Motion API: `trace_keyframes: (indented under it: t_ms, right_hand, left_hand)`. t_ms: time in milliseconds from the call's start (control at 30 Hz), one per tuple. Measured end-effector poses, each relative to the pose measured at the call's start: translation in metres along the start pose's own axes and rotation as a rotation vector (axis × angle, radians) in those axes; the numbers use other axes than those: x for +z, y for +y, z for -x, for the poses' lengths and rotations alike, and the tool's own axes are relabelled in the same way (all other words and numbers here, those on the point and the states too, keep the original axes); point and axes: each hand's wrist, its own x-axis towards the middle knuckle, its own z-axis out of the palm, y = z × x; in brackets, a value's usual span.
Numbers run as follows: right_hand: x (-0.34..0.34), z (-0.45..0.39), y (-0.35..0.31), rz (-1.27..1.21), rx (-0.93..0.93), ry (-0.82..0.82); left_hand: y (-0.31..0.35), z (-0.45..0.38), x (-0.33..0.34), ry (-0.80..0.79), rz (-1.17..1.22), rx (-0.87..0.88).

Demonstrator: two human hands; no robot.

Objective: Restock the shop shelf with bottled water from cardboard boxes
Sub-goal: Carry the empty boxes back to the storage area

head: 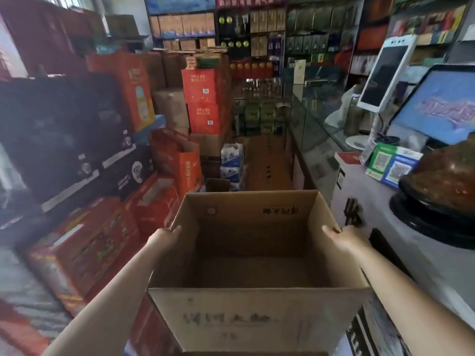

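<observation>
1. Shop aisle ahead is narrow, with stocked shelves [253,34] at the far end and goods crowding both sides.
2. I hold an open-topped brown cardboard box [253,255] in front of me; its inside shows only bare cardboard.
3. My left hand [164,238] grips the box's left wall, thumb hooked over the rim.
4. My right hand [345,238] grips the right wall the same way.
5. Stacked red cartons [84,250] and black printed boxes [64,140] stand close on my left.
6. A grey counter [365,194] runs along my right, carrying a blue-lit monitor [442,106] and a dark round lidded pot [442,191].
7. Blue-and-white packs [232,163] sit on the floor ahead, beyond the box.
</observation>
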Motion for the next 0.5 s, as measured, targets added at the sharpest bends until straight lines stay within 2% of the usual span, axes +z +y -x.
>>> trace_keyframes:
  t_ms: [200, 333, 500]
  right_hand:
    - [-0.013, -0.146, -0.067, 0.025, 0.014, 0.006]
    - [-0.012, -0.245, -0.107, -0.127, 0.051, 0.012]
    - [0.003, -0.365, -0.15, -0.105, 0.086, 0.001]
  left_hand:
    - [0.09, -0.147, 0.025, -0.044, -0.028, 0.08]
    - [0.149, -0.248, 0.047, -0.077, -0.025, 0.137]
    - [0.219, -0.37, 0.083, -0.108, -0.108, 0.107]
